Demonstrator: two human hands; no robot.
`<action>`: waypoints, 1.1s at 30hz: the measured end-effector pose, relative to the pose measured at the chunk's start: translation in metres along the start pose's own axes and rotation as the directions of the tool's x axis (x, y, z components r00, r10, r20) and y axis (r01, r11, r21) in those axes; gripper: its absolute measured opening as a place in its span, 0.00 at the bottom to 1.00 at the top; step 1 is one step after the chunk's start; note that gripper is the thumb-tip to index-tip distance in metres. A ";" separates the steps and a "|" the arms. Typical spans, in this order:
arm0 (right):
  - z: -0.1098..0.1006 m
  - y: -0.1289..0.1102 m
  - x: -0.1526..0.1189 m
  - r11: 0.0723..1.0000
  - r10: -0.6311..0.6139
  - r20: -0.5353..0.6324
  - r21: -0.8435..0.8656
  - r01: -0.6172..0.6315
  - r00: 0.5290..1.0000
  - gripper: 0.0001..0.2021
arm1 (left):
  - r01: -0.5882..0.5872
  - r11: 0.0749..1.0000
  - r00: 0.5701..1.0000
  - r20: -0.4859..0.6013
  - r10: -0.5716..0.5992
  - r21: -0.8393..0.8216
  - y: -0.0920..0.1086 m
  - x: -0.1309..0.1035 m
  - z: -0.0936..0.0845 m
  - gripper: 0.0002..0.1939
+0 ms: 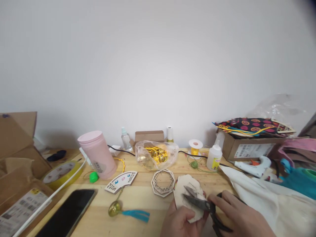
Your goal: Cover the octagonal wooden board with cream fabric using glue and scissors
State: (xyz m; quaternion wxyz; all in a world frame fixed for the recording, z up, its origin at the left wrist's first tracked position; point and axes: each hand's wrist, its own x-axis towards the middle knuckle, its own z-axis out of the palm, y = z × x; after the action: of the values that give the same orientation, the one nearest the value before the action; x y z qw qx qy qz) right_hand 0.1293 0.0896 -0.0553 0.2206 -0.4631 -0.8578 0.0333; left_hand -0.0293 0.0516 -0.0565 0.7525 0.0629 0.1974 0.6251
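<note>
Here, at a wooden table (138, 205) against a pale wall, a person's two bare hands work at the lower right of centre. The left hand (181, 222) pinches a flat, cream-coloured piece (179, 192) between thumb and fingers, holding it just above the tabletop. The right hand (243, 214) has its fingers wrapped around the handles of dark scissors (197, 202), whose parted blades lie across the face of that piece; blur makes it hard to tell whether they bite into it. Just beyond the left hand lies an octagonal wooden frame (155, 189). Further left is a fan-shaped ornament (121, 181) with a gold bell (114, 208) and a blue tassel (137, 215). Behind the scissors stands a glue bottle (214, 156).
</note>
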 end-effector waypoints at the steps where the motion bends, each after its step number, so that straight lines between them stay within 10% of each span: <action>1: -0.001 0.004 0.001 1.000 0.016 0.002 0.017 -0.016 1.000 0.18 | 0.013 1.000 1.000 0.017 -0.013 0.013 0.001 0.000 0.000 0.35; 6: -0.003 0.015 0.013 0.907 0.210 -0.061 0.384 -0.171 0.976 0.13 | 0.175 0.976 0.975 0.113 -0.190 0.129 0.011 -0.004 -0.001 0.35; 13: -0.006 -0.016 0.011 0.299 0.399 0.281 0.860 -0.414 0.873 0.19 | 0.275 0.903 0.938 0.113 -0.327 0.331 0.010 -0.001 -0.007 0.34; 23: -0.003 -0.015 0.011 0.232 0.282 0.395 0.856 -0.462 0.874 0.16 | -0.090 0.821 0.986 -0.064 0.152 0.564 0.014 0.005 0.000 0.11; 33: 0.003 -0.039 0.001 0.123 0.308 0.420 0.872 -0.473 0.854 0.14 | -0.117 0.783 0.987 -0.013 0.157 0.611 0.001 0.003 -0.004 0.18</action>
State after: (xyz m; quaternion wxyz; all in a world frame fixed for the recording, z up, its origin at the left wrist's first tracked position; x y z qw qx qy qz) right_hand 0.0973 0.0687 -0.0479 0.3795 -0.4336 -0.5137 0.6357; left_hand -0.0312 0.0544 -0.0608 0.6383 0.2961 0.4063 0.5830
